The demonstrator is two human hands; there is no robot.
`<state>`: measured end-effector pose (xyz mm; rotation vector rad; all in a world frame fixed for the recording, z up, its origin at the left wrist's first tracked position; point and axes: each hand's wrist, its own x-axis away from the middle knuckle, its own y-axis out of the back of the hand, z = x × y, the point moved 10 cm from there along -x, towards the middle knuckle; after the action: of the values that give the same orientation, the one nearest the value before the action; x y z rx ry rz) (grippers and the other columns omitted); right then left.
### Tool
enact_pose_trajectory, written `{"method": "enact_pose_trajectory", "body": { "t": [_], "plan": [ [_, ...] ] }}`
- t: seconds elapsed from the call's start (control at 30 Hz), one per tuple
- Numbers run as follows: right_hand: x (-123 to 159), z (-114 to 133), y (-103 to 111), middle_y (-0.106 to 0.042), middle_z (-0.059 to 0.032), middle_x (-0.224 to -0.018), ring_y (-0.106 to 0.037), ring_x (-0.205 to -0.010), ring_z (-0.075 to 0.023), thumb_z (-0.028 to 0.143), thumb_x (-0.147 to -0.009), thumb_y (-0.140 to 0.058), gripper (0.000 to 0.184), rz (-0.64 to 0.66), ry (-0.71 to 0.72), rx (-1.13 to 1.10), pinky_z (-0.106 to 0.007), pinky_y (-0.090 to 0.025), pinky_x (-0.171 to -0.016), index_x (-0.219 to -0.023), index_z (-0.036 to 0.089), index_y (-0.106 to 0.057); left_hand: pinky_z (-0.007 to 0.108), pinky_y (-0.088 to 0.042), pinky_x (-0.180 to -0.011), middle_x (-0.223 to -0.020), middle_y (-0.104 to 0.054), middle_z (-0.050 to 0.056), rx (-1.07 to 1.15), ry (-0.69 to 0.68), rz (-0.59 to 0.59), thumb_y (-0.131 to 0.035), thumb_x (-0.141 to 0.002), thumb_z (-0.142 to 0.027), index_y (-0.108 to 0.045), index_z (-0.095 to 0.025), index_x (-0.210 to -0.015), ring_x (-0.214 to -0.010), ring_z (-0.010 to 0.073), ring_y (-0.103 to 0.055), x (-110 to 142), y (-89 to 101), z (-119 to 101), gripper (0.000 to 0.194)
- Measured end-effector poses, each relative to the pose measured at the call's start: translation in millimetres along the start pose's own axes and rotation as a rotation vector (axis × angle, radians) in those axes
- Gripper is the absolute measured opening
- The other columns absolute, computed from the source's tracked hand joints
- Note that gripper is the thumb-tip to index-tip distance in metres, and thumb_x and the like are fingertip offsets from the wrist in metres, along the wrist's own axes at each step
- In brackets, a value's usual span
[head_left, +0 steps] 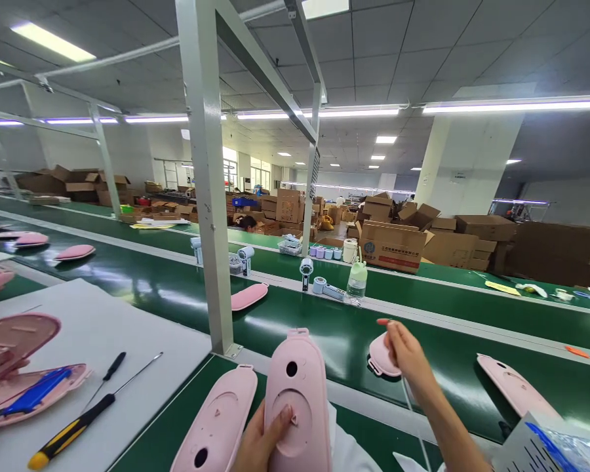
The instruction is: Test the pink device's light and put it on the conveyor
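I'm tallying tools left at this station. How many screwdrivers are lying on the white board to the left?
2: a yellow-and-black-handled screwdriver near the board's front edge, and a smaller black-handled screwdriver just behind it. The white board runs out of frame, so others may be hidden.

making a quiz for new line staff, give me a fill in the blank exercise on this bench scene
1. The left hand holds an oval plastic shell coloured ____.
2. The right hand touches a small round pink part lying on the ____ conveyor belt.
3. The black-and-yellow-handled screwdriver lies on a ____ board.

Missing words: pink; green; white
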<state>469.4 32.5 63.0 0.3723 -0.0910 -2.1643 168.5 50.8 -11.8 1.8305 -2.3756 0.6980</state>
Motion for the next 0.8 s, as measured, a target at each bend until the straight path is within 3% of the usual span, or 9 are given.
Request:
{"method": "enact_pose_trajectory", "body": {
  "t": [0.07,0.13,0.23,0.5,0.67,0.8],
  "plan": [
    [36,27,-37,-0.044,0.0077,-0.045,-0.038,-0.041,-0.0125,0.070,-0.085,-0.045,0.057,0.223,0.026,-0.015,-0.024,-0.029,-0.042,-0.093,0.016,-0.064,0.038,-0.054,-0.075,-0.112,-0.069,0.012,0.021,0.035,0.012,-0.078,-0.051,-0.064,-0.038,-0.021,-0.128,-0.106,0.0375,-0.059,-1,-7.3,-5,0.098],
    [71,49,-63,-0.052,0.0024,-0.049,-0.048,-0.053,-0.0148,0.062,-0.082,-0.058,0.049,0.415,0.058,-0.007,-0.026,-0.037,-0.056,-0.080,0.015,-0.069,0.037,-0.055,-0.071,-0.113,-0.068,0.012,0.025,0.046,0.025,-0.078,-0.050,-0.066,-0.043,-0.023,-0.121,-0.105,0.0375,-0.059,-2,-14.0,-11,0.090],
    [103,59,-80,-0.048,0.0021,-0.055,-0.042,-0.053,-0.0131,0.057,-0.087,-0.053,0.048,0.585,0.050,0.067,-0.025,-0.031,-0.054,-0.084,0.013,-0.071,0.033,-0.054,-0.071,-0.111,-0.068,0.011,0.013,0.021,0.064,-0.079,-0.045,-0.072,-0.052,-0.023,-0.107,-0.105,0.0360,-0.059,-2,-24.4,-20,0.084],
    [114,48,-89,-0.043,0.0029,-0.055,-0.037,-0.047,-0.0116,0.041,-0.091,-0.046,0.039,0.660,0.060,0.224,-0.025,-0.025,-0.048,-0.089,0.012,-0.073,0.027,-0.051,-0.070,-0.108,-0.068,0.009,-0.027,0.000,0.110,-0.080,-0.043,-0.071,-0.053,-0.022,-0.110,-0.106,0.0327,-0.058,2,-22.8,-16,0.088],
    [119,38,-94,-0.046,0.0024,-0.052,-0.042,-0.049,-0.0125,0.031,-0.088,-0.048,0.030,0.689,0.065,0.399,-0.024,-0.027,-0.050,-0.079,0.014,-0.071,0.025,-0.049,-0.077,-0.113,-0.066,0.007,-0.174,-0.066,0.132,-0.078,-0.049,-0.072,-0.051,-0.021,-0.115,-0.111,0.0304,-0.056,4,-16.8,-20,0.088],
    [119,32,-96,-0.046,0.0037,-0.054,-0.044,-0.051,-0.0133,0.030,-0.087,-0.048,0.029,0.725,0.048,0.354,-0.024,-0.028,-0.051,-0.098,0.015,-0.070,0.027,-0.048,-0.083,-0.115,-0.064,0.008,-0.184,-0.052,0.182,-0.076,-0.051,-0.072,-0.051,-0.018,-0.119,-0.111,0.0307,-0.056,8,-22.2,-20,0.091]
  ]
}}
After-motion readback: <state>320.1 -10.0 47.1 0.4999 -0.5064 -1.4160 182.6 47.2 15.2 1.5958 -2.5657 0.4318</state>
